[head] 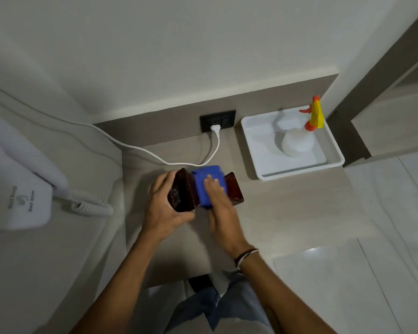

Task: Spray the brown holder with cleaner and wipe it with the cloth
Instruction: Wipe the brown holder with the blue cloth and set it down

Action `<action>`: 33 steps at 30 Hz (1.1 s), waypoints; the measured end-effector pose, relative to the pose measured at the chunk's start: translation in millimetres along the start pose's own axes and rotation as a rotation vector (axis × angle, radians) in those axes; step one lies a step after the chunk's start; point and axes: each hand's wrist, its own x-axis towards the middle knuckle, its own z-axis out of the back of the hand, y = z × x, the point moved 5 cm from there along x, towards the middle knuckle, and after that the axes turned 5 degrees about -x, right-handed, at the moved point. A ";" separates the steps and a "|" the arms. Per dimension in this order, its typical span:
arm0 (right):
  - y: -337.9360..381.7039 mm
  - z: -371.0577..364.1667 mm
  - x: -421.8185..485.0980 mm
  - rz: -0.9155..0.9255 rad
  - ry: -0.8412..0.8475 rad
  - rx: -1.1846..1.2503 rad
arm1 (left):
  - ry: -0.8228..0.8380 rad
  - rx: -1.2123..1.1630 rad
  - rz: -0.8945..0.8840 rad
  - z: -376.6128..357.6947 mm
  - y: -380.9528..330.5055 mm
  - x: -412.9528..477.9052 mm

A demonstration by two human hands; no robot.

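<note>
The brown holder [182,191], dark and glossy, rests on the beige counter [287,208] near the middle of the view. My left hand [165,206] grips its left end. A blue cloth [206,183] lies over the holder's middle, and my right hand [219,201] presses flat on the cloth. The holder's right end [234,190] sticks out past the cloth. The spray bottle [299,138], white with a yellow and orange trigger head, stands in a white tray [258,153] at the back right, apart from both hands.
A white cable [155,154] runs from a plug in the black wall socket [217,121] across the counter behind the holder. A white wall-mounted hair dryer [22,189] with a coiled cord hangs at the left. The counter's front edge lies just below my hands.
</note>
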 end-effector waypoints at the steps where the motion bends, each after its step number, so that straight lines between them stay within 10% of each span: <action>1: 19.0 -9.5 -1.5 0.075 0.019 0.040 | 0.013 -0.013 -0.013 1.0 -0.7 0.1; 4: 24.4 -17.8 -5.4 0.196 0.065 0.049 | 0.031 -0.012 -0.010 5.2 4.0 -2.6; 10: -40.4 16.2 4.9 -0.131 0.062 -0.068 | 0.020 -0.023 0.042 3.4 5.1 -6.2; 18: 2.4 -4.5 -2.0 0.165 0.149 0.022 | 0.022 -0.007 0.006 7.7 -3.4 -6.6; 23: -65.6 28.4 7.8 -0.103 0.144 -0.085 | 0.017 -0.014 0.026 1.3 -14.0 -3.7; 33: -98.2 37.6 -10.0 -0.702 -0.065 0.714 | -0.041 -0.081 0.211 13.4 -17.7 12.5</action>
